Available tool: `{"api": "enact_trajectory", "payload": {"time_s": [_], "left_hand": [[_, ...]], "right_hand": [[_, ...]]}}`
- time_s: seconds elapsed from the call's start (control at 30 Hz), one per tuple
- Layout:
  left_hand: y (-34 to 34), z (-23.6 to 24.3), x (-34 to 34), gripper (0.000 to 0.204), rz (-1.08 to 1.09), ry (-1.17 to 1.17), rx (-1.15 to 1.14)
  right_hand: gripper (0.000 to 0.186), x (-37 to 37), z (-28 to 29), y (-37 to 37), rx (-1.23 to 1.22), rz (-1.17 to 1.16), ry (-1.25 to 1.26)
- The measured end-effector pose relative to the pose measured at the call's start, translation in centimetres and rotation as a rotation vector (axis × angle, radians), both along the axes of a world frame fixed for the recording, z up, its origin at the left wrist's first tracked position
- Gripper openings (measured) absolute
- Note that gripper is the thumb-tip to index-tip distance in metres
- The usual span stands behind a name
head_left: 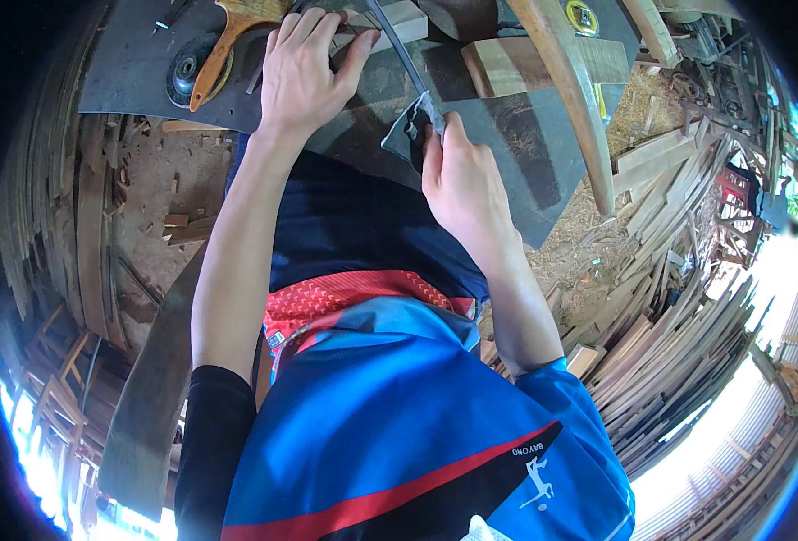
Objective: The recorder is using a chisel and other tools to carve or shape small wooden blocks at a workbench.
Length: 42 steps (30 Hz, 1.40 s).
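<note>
My left hand lies with fingers stretched and thumb spread at the far side of the dark work surface. Its thumb reaches toward a pale wooden block, and what lies beneath the palm is hidden. In my right hand is a long, narrow metal tool, perhaps a file. Grey and black wrapping covers its near end, where my fingers close round it. The tool slants away to the upper left, past the block.
Left of my hand lie a wooden-handled brush and a round disc. To the right are another wooden block, a curved wooden piece and a yellow tape measure. Stacked planks cover the floor at right.
</note>
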<state>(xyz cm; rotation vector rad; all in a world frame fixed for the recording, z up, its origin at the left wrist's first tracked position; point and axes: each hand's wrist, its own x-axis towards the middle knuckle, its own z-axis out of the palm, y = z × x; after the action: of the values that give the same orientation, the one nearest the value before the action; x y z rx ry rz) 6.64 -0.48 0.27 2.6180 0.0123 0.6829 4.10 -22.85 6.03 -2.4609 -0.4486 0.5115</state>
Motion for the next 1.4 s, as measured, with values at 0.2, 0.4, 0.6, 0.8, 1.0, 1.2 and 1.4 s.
{"api": "enact_trajectory", "payload": {"time_s": [0.2, 0.4, 0.6, 0.8, 1.0, 1.2, 1.4], "left_hand": [[0.3, -0.6, 0.1, 0.037, -0.010, -0.050, 0.004], [-0.2, -0.3, -0.1, 0.038, 0.005, -0.060, -0.039], [-0.3, -0.5, 0.0, 0.040, 0.019, -0.082, -0.019], [-0.5, 0.1, -0.4, 0.039, -0.010, -0.040, -0.021], [-0.4, 0.4, -0.5, 0.038, -0.046, -0.055, -0.012], [-0.6, 0.2, -0.4, 0.043, -0.021, -0.089, 0.028], [-0.6, 0.1, -0.5, 0.041, -0.024, -0.053, -0.001]], "right_hand": [[0.019, 0.3, -0.2, 0.1, -0.010, -0.014, -0.028], [0.019, 0.7, 0.1, 0.8, -0.019, 0.002, -0.005], [0.019, 0.6, -0.3, 0.6, -0.008, 0.006, 0.006], [0.019, 0.6, 0.0, 0.4, 0.044, -0.017, 0.073], [0.018, 0.8, -0.1, -0.1, 0.065, -0.046, 0.080], [0.018, 0.6, -0.4, -0.6, 0.051, -0.037, 0.065], [0.019, 0.5, -0.4, -0.5, 0.043, -0.017, 0.050]]}}
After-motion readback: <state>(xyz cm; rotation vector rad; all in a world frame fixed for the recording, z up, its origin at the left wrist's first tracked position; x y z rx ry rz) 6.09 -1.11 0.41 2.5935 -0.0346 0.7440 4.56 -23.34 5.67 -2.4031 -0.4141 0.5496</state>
